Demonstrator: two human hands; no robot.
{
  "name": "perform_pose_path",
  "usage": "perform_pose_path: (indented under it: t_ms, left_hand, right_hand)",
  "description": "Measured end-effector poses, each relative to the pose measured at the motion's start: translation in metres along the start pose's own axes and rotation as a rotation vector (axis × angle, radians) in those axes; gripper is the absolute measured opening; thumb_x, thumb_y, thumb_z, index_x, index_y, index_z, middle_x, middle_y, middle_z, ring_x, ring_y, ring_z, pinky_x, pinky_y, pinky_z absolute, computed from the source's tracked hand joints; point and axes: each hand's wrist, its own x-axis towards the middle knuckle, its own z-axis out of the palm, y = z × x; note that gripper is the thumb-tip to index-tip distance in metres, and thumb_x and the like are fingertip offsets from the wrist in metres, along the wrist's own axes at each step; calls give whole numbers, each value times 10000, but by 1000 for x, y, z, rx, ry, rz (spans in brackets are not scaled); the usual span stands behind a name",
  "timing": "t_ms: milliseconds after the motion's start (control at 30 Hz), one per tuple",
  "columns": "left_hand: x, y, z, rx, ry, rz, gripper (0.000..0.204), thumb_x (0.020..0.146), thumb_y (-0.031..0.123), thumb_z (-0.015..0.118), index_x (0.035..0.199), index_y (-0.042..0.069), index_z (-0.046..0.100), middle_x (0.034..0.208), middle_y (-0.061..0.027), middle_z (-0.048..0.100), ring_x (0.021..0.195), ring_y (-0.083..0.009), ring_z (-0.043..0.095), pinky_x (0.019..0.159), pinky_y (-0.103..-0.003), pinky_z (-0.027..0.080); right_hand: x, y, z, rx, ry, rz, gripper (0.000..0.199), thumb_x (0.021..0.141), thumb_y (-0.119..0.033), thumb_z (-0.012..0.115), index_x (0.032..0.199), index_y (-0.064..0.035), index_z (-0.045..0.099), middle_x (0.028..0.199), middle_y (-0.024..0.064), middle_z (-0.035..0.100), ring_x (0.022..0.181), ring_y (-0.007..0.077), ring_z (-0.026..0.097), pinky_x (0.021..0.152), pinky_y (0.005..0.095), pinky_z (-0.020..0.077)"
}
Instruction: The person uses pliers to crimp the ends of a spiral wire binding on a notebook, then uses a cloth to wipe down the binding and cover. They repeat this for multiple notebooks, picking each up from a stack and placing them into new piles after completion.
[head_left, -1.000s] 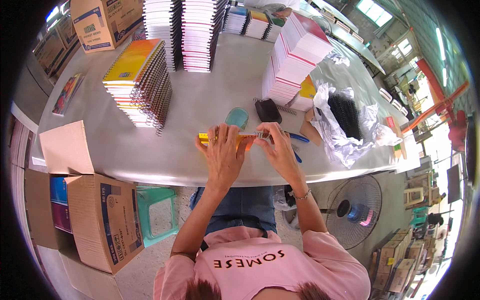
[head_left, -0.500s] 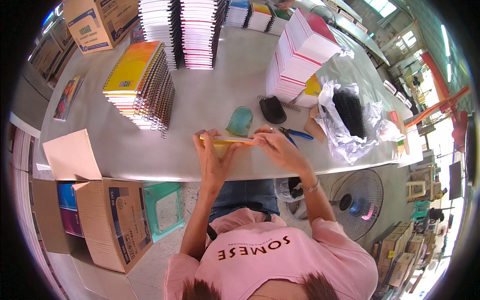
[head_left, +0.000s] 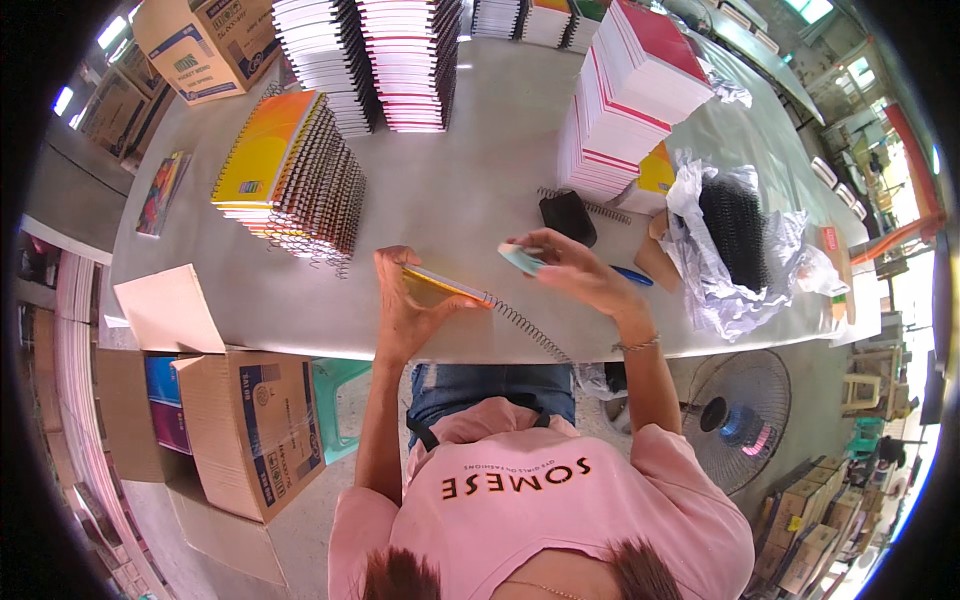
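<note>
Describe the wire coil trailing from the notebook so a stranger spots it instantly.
At the near edge of the grey table, the left hand grips a yellow notebook. A thin wire coil slants from the notebook's right end down toward that edge. Unlike the other coil beside the black pouch, it runs out from a held notebook.

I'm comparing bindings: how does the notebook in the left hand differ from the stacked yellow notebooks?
The held notebook is edge up; the stacked notebooks lie flat, piled high. The held notebook's coil sticks out past its end; the stacked notebooks' coils mostly run along their edges. Both show yellow covers.
</note>
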Motion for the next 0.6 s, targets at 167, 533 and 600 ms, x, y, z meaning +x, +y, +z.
perform_pose_path:
  t_ms: [167,533,600]
  left_hand:
    - [3,-5,9,-26,-29,-30,850,493,298,979,1077,28,424,1037,-88,383,1000,-249,429,892,-361,406]
    - [3,-7,4,-8,-63,-104,884,465,288,991,1071,26,404,1021,-79,373,971,-236,430,887,-342,413]
    - [6,-2,5,-8,-76,-108,880,466,275,990,1073,27,404,1021,-79,374,975,-235,431,887,-342,412]
  right_hand:
    - [-26,-9,3,179,-273,-130,505,876,-240,705,1298,-31,522,1380,99,505,1229,157,486,1035,312,386]
    - [-18,-2,32,-635,205,-113,490,797,-315,774,1193,-73,618,1043,102,626,944,188,573,859,307,458]
    - [-21,-6,25,-545,180,-95,480,776,-318,785,1171,-94,630,1116,153,609,1005,254,575,904,349,455]
